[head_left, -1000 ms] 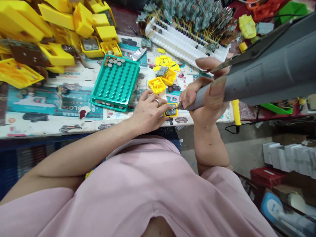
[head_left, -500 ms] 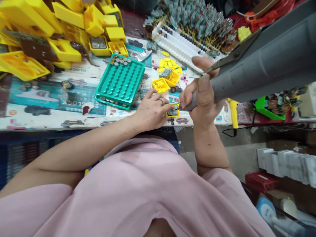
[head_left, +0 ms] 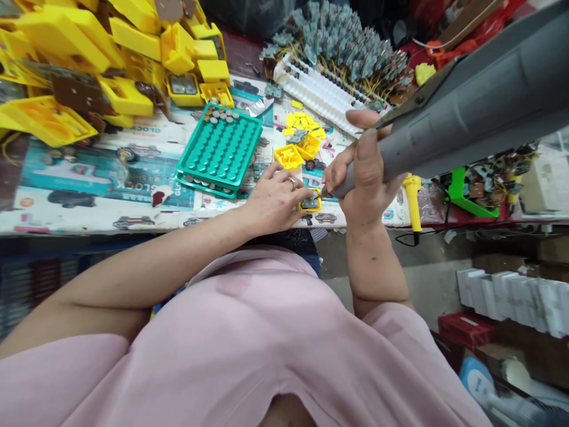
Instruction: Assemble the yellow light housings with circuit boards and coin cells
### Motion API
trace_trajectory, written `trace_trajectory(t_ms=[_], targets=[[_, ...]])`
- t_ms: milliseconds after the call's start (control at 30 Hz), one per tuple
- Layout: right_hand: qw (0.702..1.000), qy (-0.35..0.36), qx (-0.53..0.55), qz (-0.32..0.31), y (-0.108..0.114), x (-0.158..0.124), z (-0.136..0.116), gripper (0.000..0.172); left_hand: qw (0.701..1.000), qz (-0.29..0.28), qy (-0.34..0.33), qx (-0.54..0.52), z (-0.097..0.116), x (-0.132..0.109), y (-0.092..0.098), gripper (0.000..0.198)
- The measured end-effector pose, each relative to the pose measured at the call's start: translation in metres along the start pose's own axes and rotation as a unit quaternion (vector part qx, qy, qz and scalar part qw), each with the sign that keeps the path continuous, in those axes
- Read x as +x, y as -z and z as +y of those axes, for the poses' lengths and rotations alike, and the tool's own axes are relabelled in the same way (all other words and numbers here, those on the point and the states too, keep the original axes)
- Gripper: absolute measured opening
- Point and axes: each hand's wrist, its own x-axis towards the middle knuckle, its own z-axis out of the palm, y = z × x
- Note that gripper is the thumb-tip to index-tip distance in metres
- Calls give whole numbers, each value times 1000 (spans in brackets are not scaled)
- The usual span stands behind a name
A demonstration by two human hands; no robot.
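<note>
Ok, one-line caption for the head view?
Right hand holds a grey electric screwdriver against a small yellow plastic part steadied by the left hand.

- The worktop (head_left: 66,216) spans the far half of the scene, covered with printed paper sheets.
- Under its near edge at the left lies a dark, bluish, shadowed space.
- At the right, past the worktop's end, a bare grey floor (head_left: 438,284) shows.
- A row of white boxes (head_left: 511,293) sits low at the right, with a red crate (head_left: 466,329) just near of it.
- The light is bright and even, and the shadows are soft.
</note>
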Motion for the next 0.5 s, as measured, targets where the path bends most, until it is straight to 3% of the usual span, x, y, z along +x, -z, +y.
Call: trace_trajectory(t_ms=[133, 267, 333, 433, 500], targets=[[992, -26, -38, 120, 10, -1, -20, 50, 1000, -8, 2, 0, 4, 1, 7, 36], [994, -11, -44, 100, 17, 0, -28, 62, 999, 2, 32, -35, 9, 10, 14, 31], [992, -14, 2, 125, 21, 3, -27, 72, 998, -12, 48, -36, 8, 18, 16, 27], [967, -7, 87, 240, 29, 7, -24, 76, 998, -43, 48, 2, 1, 34, 16, 28], [942, 10, 104, 319, 34, 9, -20, 68, 996, -72, 38, 36, -6, 44, 17, 28]])
